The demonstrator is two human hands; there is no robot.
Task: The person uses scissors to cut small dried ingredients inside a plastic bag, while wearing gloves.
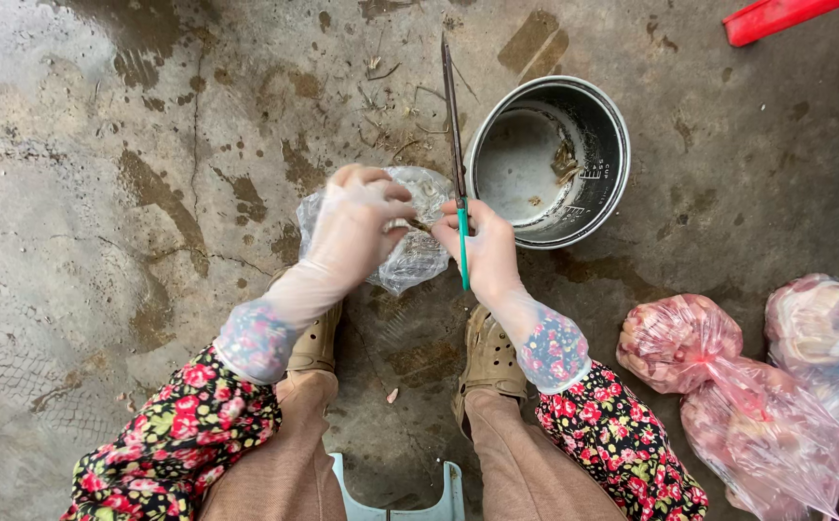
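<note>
Knife (pixel 455 145): long axis near vertical in view, thin blade tip pointing away from the person, green handle toward the body. Right hand (pixel 482 246), gloved, fingers wrapped round the handle. Left hand (pixel 360 227), gloved, fingers pinched on a clear plastic bag (pixel 410 246) lying on the wet concrete floor (pixel 149 145), just left of the blade. Metal pot (pixel 550 159) stands just right of the blade, nearly touching it. Three pink filled bags (pixel 728 386) lie well right, past the right foot. Red object (pixel 776 14) at top edge.
</note>
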